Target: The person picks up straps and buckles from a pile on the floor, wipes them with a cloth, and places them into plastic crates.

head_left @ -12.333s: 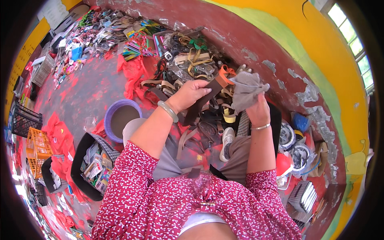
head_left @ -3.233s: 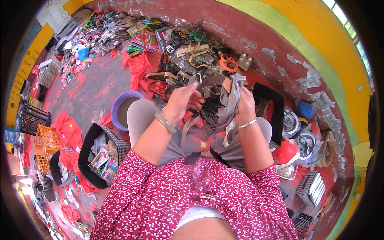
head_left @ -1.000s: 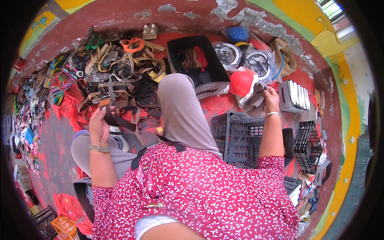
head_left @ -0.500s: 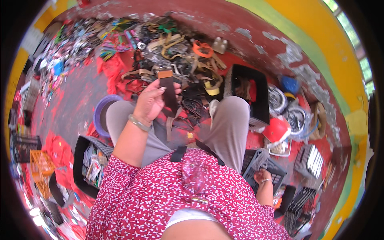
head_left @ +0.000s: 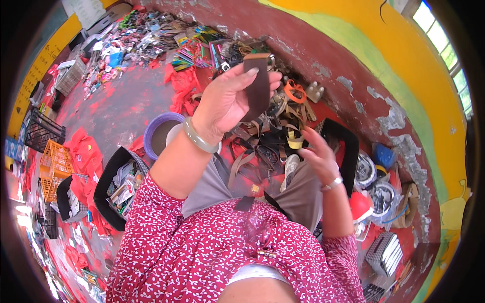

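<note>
Head view: the left hand [head_left: 223, 105] grips a dark brown strap [head_left: 258, 93] — thumb across its front, fingers behind — above the pile of straps [head_left: 279, 112]. Its long axis runs far to near, the tan-edged end with a metal piece pointing far, the plain end near. To the right, the right hand [head_left: 322, 159] has its fingers spread apart — near a yellow band [head_left: 294, 141]; whether they touch cannot be told.

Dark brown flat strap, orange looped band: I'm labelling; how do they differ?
The dark brown flat strap is in the left hand; the orange looped band lies unheld. The strap is nearly straight; the band curls round. The strap is dark; the band bright. Both are strips.
</note>
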`<move>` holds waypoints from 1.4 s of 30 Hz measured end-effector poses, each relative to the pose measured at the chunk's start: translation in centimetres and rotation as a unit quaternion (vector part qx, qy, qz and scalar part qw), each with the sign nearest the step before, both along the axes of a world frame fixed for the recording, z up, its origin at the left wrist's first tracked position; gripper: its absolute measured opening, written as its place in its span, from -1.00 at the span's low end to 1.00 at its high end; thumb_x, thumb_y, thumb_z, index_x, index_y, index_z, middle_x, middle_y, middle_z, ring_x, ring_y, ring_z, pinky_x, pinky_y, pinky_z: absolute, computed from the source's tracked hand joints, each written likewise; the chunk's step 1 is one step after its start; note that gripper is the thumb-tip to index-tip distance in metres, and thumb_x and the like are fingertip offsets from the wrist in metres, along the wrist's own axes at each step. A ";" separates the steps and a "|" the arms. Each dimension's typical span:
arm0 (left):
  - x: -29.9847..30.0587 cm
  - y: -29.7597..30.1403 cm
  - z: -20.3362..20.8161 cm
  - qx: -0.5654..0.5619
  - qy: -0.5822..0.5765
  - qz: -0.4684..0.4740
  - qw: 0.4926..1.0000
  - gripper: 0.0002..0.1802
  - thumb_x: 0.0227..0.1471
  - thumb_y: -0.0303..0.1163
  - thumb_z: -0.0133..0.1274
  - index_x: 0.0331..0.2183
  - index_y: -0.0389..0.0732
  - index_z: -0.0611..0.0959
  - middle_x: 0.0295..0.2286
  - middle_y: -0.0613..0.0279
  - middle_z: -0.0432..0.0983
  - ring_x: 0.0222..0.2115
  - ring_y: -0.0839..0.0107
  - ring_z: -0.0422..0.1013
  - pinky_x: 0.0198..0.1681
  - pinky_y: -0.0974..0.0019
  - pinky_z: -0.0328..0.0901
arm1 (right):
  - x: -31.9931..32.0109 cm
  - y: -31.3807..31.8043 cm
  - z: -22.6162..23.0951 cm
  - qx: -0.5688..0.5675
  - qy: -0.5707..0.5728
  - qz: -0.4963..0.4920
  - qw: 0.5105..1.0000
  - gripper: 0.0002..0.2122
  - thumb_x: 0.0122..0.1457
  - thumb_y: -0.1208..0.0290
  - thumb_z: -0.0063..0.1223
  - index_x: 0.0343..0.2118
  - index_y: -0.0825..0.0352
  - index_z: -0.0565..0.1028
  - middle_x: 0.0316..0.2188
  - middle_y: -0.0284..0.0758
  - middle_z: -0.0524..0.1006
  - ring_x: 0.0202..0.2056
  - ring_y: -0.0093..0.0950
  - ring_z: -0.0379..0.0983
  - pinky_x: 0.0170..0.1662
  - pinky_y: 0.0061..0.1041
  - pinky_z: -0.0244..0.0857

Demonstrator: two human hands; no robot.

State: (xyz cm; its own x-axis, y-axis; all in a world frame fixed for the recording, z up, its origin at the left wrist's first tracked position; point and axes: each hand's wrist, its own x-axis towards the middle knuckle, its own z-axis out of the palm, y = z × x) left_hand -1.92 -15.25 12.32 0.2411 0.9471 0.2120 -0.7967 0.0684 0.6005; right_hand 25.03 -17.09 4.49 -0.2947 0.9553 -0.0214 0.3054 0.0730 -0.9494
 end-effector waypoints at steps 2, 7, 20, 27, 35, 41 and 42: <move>0.0 -0.9 3.6 0.029 -0.005 0.003 1.000 -0.61 0.06 -0.42 -0.12 -0.05 -0.34 0.33 -0.17 -0.06 0.39 -0.15 0.21 0.38 -0.05 0.20 0.27 | -5.5 2.0 -0.8 0.058 -0.006 0.085 0.995 -0.20 -0.14 0.40 0.21 0.17 0.32 -0.02 0.14 -0.14 0.10 0.16 -0.40 0.01 0.06 -0.36 0.09; 1.0 -2.0 10.1 0.123 0.009 0.025 0.992 -0.59 0.07 -0.40 -0.13 -0.06 -0.40 0.32 -0.16 -0.07 0.39 -0.15 0.21 0.38 -0.07 0.20 0.29 | -13.5 3.7 -0.9 -0.023 0.286 0.159 0.945 -0.35 -0.03 0.48 0.11 0.14 0.31 0.05 0.06 -0.29 0.21 0.01 -0.50 0.19 0.01 -0.52 0.11; -3.0 0.0 11.1 0.126 -0.092 0.067 0.985 -0.66 0.09 -0.40 -0.19 -0.17 -0.49 0.37 -0.30 -0.05 0.45 -0.28 0.20 0.42 -0.12 0.17 0.31 | -6.2 0.4 -0.9 -0.124 0.250 0.104 0.955 -0.82 0.18 0.45 -0.19 -0.23 0.42 0.38 -0.48 -0.27 0.51 -0.47 -0.51 0.47 -0.39 -0.61 0.36; -5.1 2.1 4.1 0.030 -0.079 0.041 0.996 -0.71 0.10 -0.34 -0.17 -0.13 -0.23 0.39 -0.35 0.02 0.48 -0.38 0.29 0.43 -0.22 0.22 0.34 | -3.0 0.6 -4.2 -0.053 0.108 0.038 0.992 -0.86 0.15 0.44 -0.12 -0.38 0.41 0.43 -0.54 -0.33 0.52 -0.54 -0.62 0.43 -0.47 -0.66 0.31; -1.3 -1.1 -1.6 0.018 0.023 0.044 0.999 -0.68 0.12 -0.29 -0.18 -0.06 -0.10 0.33 -0.18 0.09 0.39 -0.25 0.32 0.41 -0.48 0.44 0.40 | -5.4 2.6 -0.8 -0.217 0.312 -0.101 0.920 -0.77 0.19 0.30 -0.21 -0.35 0.39 0.38 -0.50 -0.22 0.52 -0.50 -0.45 0.48 -0.45 -0.54 0.35; 1.8 -2.3 -5.5 -0.015 0.052 0.004 0.999 -0.63 0.09 -0.36 -0.13 -0.03 -0.14 0.33 -0.14 0.15 0.37 -0.24 0.36 0.40 -0.55 0.45 0.40 | -7.9 3.9 1.8 -0.235 0.348 -0.080 0.904 -0.79 0.18 0.29 -0.18 -0.26 0.32 0.38 -0.47 -0.34 0.51 -0.49 -0.49 0.48 -0.49 -0.52 0.37; 1.9 -2.4 -5.9 -0.020 0.062 0.003 0.998 -0.63 0.09 -0.37 -0.13 -0.03 -0.14 0.33 -0.16 0.16 0.37 -0.24 0.37 0.41 -0.54 0.45 0.40 | -8.2 3.8 2.1 -0.231 0.349 -0.073 0.905 -0.79 0.18 0.29 -0.18 -0.26 0.32 0.38 -0.46 -0.33 0.51 -0.49 -0.49 0.48 -0.48 -0.52 0.37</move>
State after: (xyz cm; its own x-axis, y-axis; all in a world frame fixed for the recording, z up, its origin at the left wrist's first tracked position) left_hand -0.01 -17.69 6.46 0.2569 0.9559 0.1423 -0.7168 0.0897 0.6915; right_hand 16.86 -13.31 6.55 -0.2624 0.9219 -0.2852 -0.4058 -0.3736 -0.8342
